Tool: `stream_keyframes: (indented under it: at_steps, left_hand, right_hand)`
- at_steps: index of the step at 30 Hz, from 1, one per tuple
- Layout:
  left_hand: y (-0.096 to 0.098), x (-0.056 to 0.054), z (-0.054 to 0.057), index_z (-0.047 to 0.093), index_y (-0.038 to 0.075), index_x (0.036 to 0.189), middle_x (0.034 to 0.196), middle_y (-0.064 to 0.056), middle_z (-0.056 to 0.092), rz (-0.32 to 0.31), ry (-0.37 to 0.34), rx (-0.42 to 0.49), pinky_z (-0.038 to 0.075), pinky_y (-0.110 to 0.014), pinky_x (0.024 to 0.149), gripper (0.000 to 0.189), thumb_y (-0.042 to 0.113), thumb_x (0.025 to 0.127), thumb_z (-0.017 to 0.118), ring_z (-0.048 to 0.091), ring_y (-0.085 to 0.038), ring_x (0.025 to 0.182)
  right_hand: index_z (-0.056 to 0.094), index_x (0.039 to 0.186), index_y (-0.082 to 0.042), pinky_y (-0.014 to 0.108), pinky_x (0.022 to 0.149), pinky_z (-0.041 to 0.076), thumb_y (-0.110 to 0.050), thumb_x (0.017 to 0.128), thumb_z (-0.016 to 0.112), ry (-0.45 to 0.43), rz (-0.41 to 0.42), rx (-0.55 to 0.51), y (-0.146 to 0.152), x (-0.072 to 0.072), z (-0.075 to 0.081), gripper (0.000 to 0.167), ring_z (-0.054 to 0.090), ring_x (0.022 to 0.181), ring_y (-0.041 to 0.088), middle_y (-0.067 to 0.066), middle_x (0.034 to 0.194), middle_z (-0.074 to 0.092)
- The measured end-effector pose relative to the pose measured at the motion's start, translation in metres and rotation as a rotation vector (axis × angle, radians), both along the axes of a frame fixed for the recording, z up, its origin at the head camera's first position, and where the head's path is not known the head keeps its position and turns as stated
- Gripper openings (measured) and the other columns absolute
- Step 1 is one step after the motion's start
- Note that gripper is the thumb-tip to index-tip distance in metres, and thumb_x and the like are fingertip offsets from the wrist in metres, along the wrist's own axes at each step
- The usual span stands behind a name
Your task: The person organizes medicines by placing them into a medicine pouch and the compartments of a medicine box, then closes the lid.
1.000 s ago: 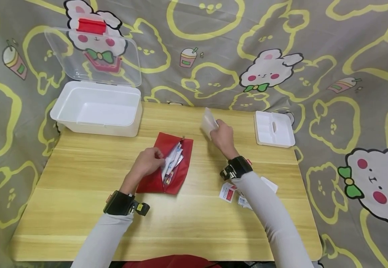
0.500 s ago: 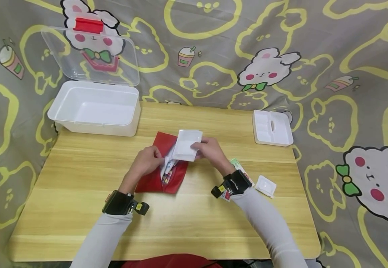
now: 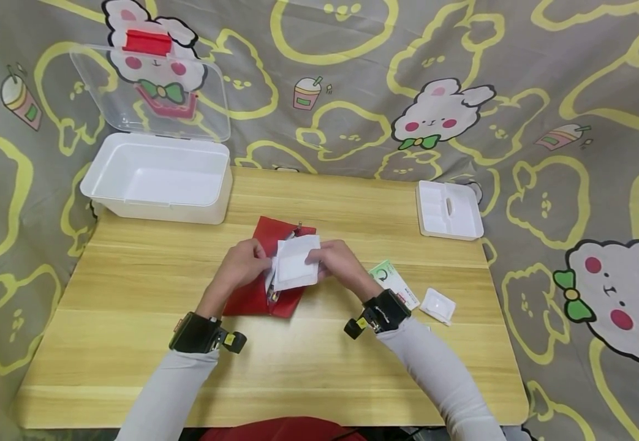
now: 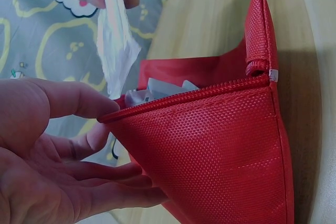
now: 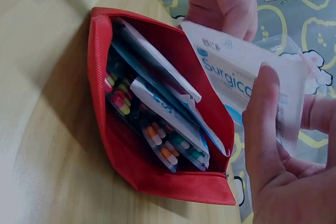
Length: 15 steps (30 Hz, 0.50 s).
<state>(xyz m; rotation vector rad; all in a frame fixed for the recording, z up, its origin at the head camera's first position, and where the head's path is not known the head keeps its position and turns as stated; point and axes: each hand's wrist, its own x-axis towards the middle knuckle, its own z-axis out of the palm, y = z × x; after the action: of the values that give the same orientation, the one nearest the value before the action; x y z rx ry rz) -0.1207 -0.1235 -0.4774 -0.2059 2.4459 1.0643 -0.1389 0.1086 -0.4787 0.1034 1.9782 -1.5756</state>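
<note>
A red zippered pouch [image 3: 253, 295] lies unzipped on the table. My left hand [image 3: 242, 263] pinches the edge of its opening between thumb and finger, as the left wrist view shows. Inside, the right wrist view shows blister packs of capsules [image 5: 160, 142] and several white and blue packets [image 5: 170, 111]. My right hand [image 3: 341, 264] pinches a flat white packet [image 3: 298, 262] over the pouch's mouth. Lettering beginning "Surgic" is readable on that packet in the right wrist view. Its lower edge sits close to the pouch's rim.
At the back left stands a white box [image 3: 159, 177] with its clear lid [image 3: 154, 92] raised. A white divided tray [image 3: 449, 210] is at the back right. Near my right forearm lie a green-and-white box [image 3: 395, 283] and a small white packet [image 3: 437, 305].
My right hand has brought the white packet from the right, leftward and down over the pouch. My left hand has stayed at the pouch's edge.
</note>
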Motion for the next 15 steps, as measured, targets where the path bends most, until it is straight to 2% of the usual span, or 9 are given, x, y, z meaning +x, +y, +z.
stream_keyframes:
  at_steps: [9, 15]
  left_hand:
    - [-0.0018, 0.0001, -0.0006, 0.057, 0.007, 0.098, 0.091, -0.013, 0.06, 0.001, -0.002, 0.004, 0.047, -0.029, 0.068, 0.018, 0.023, 0.095, 0.065, 0.059, -0.026, 0.087]
    - [-0.0025, 0.0001, -0.0004, 0.057, 0.007, 0.096, 0.089, -0.012, 0.06, -0.004, 0.01, 0.012, 0.047, -0.029, 0.066, 0.018, 0.022, 0.094, 0.066, 0.059, -0.026, 0.084]
  right_hand:
    - [0.075, 0.094, 0.001, 0.025, 0.058, 0.053, -0.012, 0.08, 0.067, 0.004, 0.057, 0.026, 0.0008, 0.0037, -0.0035, 0.021, 0.066, 0.068, 0.013, 0.005, 0.08, 0.073]
    - [0.075, 0.102, 0.001, 0.025, 0.062, 0.055, -0.012, 0.083, 0.068, -0.035, 0.038, -0.015, -0.0075, 0.0038, -0.0046, 0.024, 0.068, 0.068, 0.012, 0.006, 0.082, 0.075]
